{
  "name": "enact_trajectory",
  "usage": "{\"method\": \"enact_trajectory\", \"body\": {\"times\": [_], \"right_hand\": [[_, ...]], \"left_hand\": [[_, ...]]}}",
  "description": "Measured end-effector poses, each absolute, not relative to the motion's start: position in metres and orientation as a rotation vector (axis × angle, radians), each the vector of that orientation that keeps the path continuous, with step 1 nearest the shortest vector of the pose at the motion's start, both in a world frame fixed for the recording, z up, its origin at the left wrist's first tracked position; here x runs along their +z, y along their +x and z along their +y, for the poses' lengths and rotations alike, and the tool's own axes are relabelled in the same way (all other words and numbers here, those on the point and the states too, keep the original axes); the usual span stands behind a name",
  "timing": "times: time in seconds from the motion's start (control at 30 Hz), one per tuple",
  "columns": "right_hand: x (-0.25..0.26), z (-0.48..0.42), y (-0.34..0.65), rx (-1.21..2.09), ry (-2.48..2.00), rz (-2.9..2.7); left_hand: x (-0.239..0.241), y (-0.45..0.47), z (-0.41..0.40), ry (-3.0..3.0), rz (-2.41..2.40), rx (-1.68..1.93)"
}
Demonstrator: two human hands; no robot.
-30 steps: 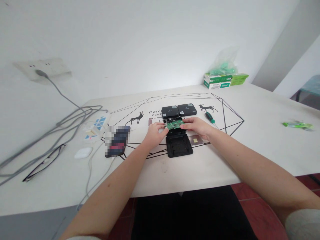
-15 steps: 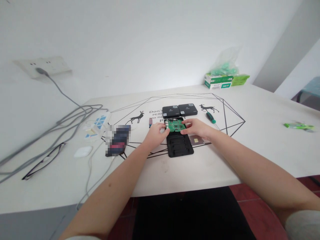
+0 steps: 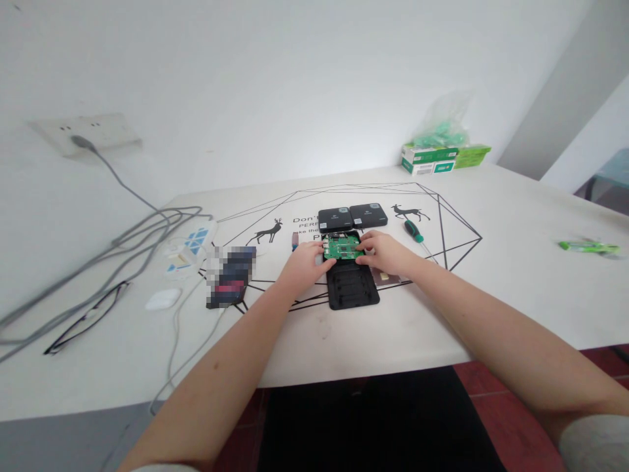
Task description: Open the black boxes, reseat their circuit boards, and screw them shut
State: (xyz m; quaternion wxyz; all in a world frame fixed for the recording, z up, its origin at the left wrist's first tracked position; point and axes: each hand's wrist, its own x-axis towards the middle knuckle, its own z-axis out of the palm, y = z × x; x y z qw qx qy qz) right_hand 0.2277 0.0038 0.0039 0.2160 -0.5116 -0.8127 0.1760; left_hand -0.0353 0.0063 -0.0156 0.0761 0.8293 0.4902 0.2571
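Observation:
A green circuit board [image 3: 343, 248] lies flat over a black plastic tray whose dark rim shows behind it. From the left, my left hand [image 3: 307, 263] grips the board's edge, thumb at the near corner. On the opposite edge the fingers and thumb of my right hand [image 3: 383, 252] hold the board too. Directly in front of the board rests an open black case half [image 3: 352, 286], ribbed inside. Partly under my right hand is a flat brownish piece with a pale square [image 3: 384, 276].
Two closed black boxes [image 3: 336, 219] stand side by side behind the board. A green-handled screwdriver [image 3: 413, 231] lies to the right. Leftward are a pixelated dark object [image 3: 232, 276], a white case [image 3: 163, 299], glasses [image 3: 88, 317] and grey cables. Green boxes [image 3: 430, 156] sit against the wall.
The board sits slightly lower and flatter over the tray, and my hands have shifted a little with it. The other things on the table stay where they were.

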Motion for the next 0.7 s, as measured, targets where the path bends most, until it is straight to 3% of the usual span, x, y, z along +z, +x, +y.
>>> {"method": "enact_trajectory", "body": {"times": [0.7], "right_hand": [[0.0075, 0.0026, 0.2300, 0.381, -1.342, -2.306]], "left_hand": [[-0.0088, -0.0316, 0.0013, 2.437, 1.413, 0.791]]}}
